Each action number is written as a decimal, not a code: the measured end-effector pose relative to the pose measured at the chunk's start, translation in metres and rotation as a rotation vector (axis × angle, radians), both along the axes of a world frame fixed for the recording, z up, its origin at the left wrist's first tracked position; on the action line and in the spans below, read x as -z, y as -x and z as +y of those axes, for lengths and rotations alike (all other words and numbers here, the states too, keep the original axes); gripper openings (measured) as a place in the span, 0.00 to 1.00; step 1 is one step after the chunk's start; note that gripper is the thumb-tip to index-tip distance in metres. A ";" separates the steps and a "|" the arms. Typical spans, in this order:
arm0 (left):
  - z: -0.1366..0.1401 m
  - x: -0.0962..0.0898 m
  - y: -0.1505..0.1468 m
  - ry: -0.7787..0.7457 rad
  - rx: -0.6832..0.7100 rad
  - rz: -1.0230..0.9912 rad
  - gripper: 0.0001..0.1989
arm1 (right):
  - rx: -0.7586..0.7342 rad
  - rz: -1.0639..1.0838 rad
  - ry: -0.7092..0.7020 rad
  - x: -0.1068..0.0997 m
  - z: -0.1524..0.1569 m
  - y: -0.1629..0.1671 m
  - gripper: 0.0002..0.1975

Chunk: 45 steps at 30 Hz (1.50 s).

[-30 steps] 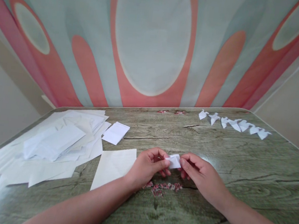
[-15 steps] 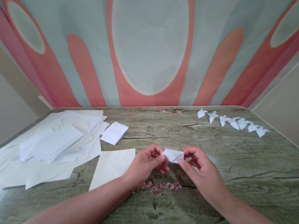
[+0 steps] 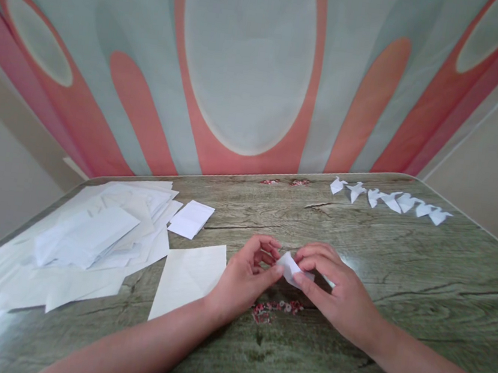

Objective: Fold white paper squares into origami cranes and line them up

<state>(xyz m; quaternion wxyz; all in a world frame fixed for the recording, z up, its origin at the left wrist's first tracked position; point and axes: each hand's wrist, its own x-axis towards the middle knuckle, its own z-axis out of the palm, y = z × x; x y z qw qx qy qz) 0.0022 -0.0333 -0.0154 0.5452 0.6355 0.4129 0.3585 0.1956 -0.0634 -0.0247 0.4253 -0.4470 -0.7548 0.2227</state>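
Observation:
A small folded piece of white paper point(image 3: 288, 267) is held between my two hands above the middle of the table. My left hand point(image 3: 253, 269) pinches its left edge between thumb and fingers. On the other side, my right hand point(image 3: 325, 276) grips it with the thumb in front and the fingers behind, covering part of it. A flat sheet of paper point(image 3: 190, 279) lies just left of my left hand, its right edge partly behind that hand and forearm.
A large loose pile of white papers point(image 3: 88, 239) covers the table's left side. Beside it lies a small stack of folded paper point(image 3: 191, 219). Several folded paper figures point(image 3: 391, 201) stand in a row at the back right. The wood-patterned table point(image 3: 434, 306) meets a patterned backdrop point(image 3: 243, 89).
The folded paper has turned from lying level to a tilted, more pointed shape. My right fingers have closed further over it, and the hands have shifted slightly.

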 end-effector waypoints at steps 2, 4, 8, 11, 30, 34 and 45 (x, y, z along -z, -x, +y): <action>0.000 -0.005 0.002 -0.134 0.033 0.094 0.14 | -0.041 -0.031 -0.035 -0.002 -0.001 0.001 0.02; 0.000 -0.008 0.004 -0.213 0.074 0.188 0.08 | -0.081 -0.047 -0.051 -0.003 -0.002 0.001 0.02; 0.003 -0.011 0.006 -0.224 0.104 0.295 0.05 | -0.091 -0.008 0.011 -0.001 -0.002 0.001 0.02; 0.005 -0.009 0.006 -0.208 0.120 0.321 0.05 | -0.026 0.015 0.122 0.002 -0.002 -0.001 0.04; -0.006 -0.001 -0.002 -0.050 0.028 0.090 0.10 | 0.005 0.069 0.309 -0.003 -0.003 0.003 0.03; -0.007 -0.002 -0.002 -0.032 0.025 0.118 0.05 | 0.010 0.053 0.348 -0.004 -0.002 0.005 0.04; -0.003 -0.001 0.001 -0.296 -0.032 0.385 0.07 | 0.043 0.045 0.365 -0.001 0.000 0.005 0.04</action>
